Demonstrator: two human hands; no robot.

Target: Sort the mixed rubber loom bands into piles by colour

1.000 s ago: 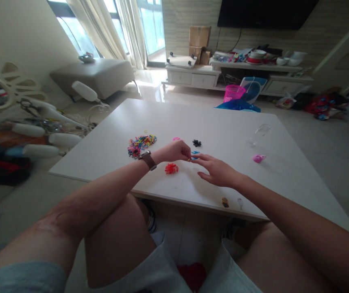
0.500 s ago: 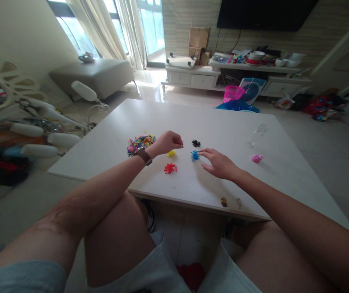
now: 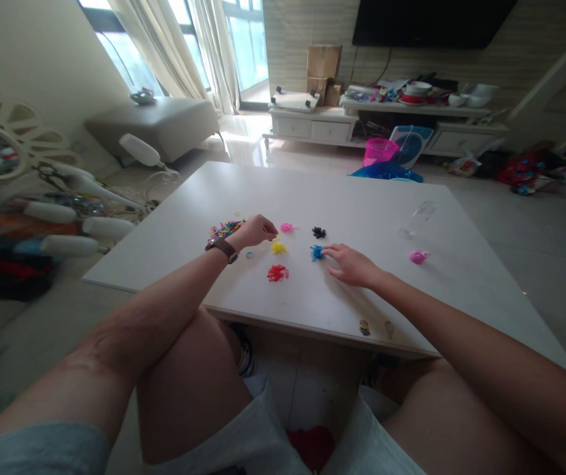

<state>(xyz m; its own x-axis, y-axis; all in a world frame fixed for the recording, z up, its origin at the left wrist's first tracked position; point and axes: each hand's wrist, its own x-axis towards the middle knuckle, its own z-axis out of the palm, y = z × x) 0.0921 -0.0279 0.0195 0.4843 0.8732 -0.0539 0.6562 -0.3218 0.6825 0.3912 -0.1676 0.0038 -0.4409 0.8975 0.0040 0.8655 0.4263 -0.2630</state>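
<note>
My left hand is pinched, with a small yellow rubber band at its fingertips. Just below lies a pile of yellow bands, with a pink pile beyond the fingers. Partly covered by this hand is a mixed heap of coloured bands. The fingers of my right hand are apart, and their tips touch the edge of a blue pile. Behind that sits a black pile. A red pile lies nearer to me.
On the white table, a clear container and a pink item lie to the right. Near the front edge are a small yellow figure and a small clear piece. A lone light-blue band lies left.
My left hand has moved left and back from between the piles, uncovering the pink pile; it now hovers above the yellow one. My right hand stays by the blue pile.
</note>
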